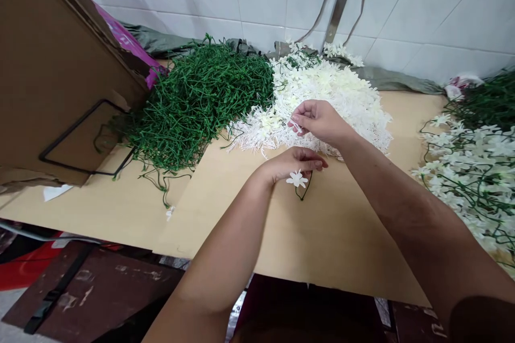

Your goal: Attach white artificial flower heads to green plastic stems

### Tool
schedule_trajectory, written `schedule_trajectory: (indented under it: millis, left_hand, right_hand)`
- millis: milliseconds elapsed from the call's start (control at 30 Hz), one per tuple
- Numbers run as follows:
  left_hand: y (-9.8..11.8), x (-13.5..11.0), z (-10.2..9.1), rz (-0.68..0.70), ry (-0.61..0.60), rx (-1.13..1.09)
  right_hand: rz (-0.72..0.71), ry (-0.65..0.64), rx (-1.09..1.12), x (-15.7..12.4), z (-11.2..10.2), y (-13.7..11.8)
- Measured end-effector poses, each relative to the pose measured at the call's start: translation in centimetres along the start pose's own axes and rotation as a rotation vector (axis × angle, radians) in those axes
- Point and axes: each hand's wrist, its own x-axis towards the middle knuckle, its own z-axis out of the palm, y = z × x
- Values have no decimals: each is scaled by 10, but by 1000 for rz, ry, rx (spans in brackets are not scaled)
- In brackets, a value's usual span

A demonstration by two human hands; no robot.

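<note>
Left hand (292,163) pinches a thin green stem (306,188) tipped with one white plastic blossom (296,178), just below its fingers. Right hand (317,120) pinches a loose blossom at the white flower pile (322,96) beyond. Judged featherlight, springy, bendable — grip the stem close behind the blossom.

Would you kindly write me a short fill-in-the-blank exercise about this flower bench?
1. The left hand holds a stem with one ____ flower.
2. The right hand reaches into the pile of white ____.
3. The heap of stems left of that pile is ____.

Missing words: white; flowers; green
</note>
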Motion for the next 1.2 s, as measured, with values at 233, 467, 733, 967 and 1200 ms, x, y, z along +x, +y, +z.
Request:
schedule_trajectory:
  millis: [233, 467, 733, 967, 1200]
  left_hand:
    - [-6, 11, -3, 225, 314, -216]
    - [-9, 19, -3, 317, 475, -287]
    - [-13, 20, -7, 436, 509, -317]
    - [-13, 19, -9, 405, 517, -342]
    - [-10, 19, -10, 406, 613, -328]
  right_hand:
    - [-56, 72, 112, -10, -19, 12]
    - [-38, 64, 255, -17, -7, 19]
    - [-93, 148, 152, -15, -2, 19]
    - [-101, 160, 163, -14, 0, 27]
    - [-133, 156, 81, -17, 3, 35]
